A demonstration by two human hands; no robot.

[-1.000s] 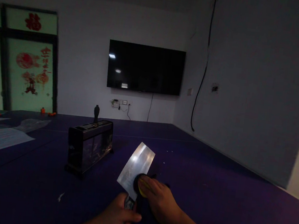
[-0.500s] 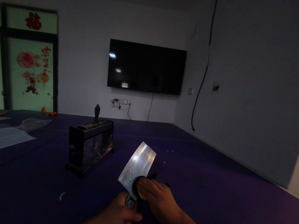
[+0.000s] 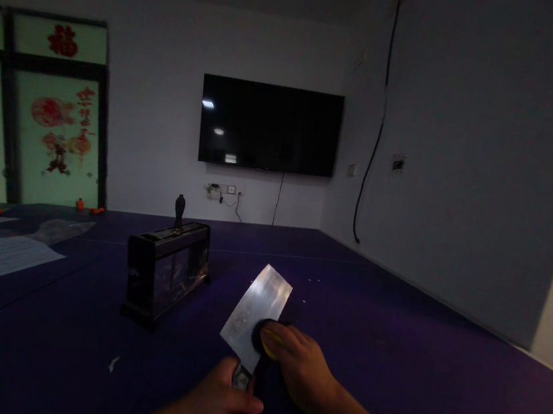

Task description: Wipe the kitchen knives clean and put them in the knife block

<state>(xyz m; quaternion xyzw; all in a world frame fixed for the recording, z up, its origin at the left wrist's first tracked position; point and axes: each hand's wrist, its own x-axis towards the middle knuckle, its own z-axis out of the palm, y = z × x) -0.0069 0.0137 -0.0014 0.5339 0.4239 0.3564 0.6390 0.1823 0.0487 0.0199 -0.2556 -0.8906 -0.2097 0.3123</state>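
A cleaver (image 3: 254, 312) with a broad shiny blade points up and away from me, its patterned handle low in the picture. My left hand (image 3: 223, 398) is closed around that handle, thumb lying across it. Against the lower right part of the blade, my right hand (image 3: 300, 364) presses a black-and-yellow pad (image 3: 258, 336); the fingers hide most of it, so its exact kind is unclear. To the left stands a dark knife block (image 3: 180, 272) with clear side panels, and one black-handled tool (image 3: 180, 208) sticks up from its top.
The purple tabletop (image 3: 387, 375) reaches to the walls. At the left lie printed paper (image 3: 2, 259), clear plastic wrapping (image 3: 62, 230) and small orange items (image 3: 97, 210). A white scrap (image 3: 113, 364) lies near the block. A television (image 3: 269, 125) hangs on the far wall; a black cable (image 3: 372, 152) dangles at right.
My right hand and the pad have moved slightly up and to the right along the blade. The cleaver has shifted a little to the right. My left hand keeps its grip.
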